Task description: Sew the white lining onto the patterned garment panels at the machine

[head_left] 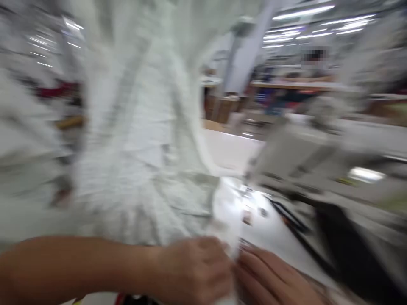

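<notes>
Head view, smeared by blur, has a white bench (pixel 276 237) glaring beneath the lamp of a grey sewing machine (pixel 295 146) along its far side, in a wide room with rows of ceiling lights (pixel 303 12). Pale cloth (pixel 143 106), rippled and gathered into soft upright folds, falls to the bench's left edge, where my left hand (pixel 197 267) is curled in a fist on it. Beside it, near the bench's near edge, my right hand (pixel 270 275) has its fingers straight and pressed together, though I cannot tell whether they pinch cloth.
</notes>
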Action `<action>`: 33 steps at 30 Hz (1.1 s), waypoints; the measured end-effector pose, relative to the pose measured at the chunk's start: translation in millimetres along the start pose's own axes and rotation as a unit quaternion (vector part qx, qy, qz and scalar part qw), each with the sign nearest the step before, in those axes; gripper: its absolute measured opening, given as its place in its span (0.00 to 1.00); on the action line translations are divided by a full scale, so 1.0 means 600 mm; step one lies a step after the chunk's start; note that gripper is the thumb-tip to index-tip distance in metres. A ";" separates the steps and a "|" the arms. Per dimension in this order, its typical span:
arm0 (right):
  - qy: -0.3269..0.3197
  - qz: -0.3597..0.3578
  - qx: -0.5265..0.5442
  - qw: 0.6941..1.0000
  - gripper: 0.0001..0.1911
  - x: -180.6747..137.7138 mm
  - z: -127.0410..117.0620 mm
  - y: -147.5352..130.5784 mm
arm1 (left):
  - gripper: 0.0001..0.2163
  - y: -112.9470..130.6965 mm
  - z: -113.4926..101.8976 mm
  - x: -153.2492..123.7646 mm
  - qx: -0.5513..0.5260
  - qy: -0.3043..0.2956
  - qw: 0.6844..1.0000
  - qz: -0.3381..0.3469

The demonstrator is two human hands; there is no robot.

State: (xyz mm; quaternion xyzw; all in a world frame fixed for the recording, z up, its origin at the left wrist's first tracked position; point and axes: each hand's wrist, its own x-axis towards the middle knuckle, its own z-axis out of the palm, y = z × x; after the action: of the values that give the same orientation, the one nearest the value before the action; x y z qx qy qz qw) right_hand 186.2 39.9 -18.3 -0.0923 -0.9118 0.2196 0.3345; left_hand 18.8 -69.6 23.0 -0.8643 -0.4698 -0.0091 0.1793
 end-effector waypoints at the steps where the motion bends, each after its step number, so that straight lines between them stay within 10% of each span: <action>1: -0.071 -0.074 -0.040 0.994 0.11 -0.011 -0.024 -0.003 | 0.11 -0.014 0.009 0.010 -0.043 0.074 0.995 0.049; 4: -0.160 -0.107 -0.142 0.971 0.09 -0.015 -0.062 0.001 | 0.11 -0.072 0.048 0.055 -0.061 0.163 0.983 0.057; 12: -0.170 -0.116 -0.133 0.969 0.13 -0.015 -0.065 0.016 | 0.12 -0.139 0.069 0.103 -0.052 0.081 0.978 0.186; 33: -0.156 -0.048 -0.060 0.985 0.15 -0.008 -0.058 0.016 | 0.14 -0.112 0.104 0.110 -0.186 0.122 0.965 0.140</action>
State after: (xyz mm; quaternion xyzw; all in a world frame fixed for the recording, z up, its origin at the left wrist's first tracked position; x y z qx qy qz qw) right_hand 212.7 58.8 -1.7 -0.0330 -0.9676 0.1603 0.1921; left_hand -8.7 37.2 -3.0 -0.9318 -0.3090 -0.1769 0.0709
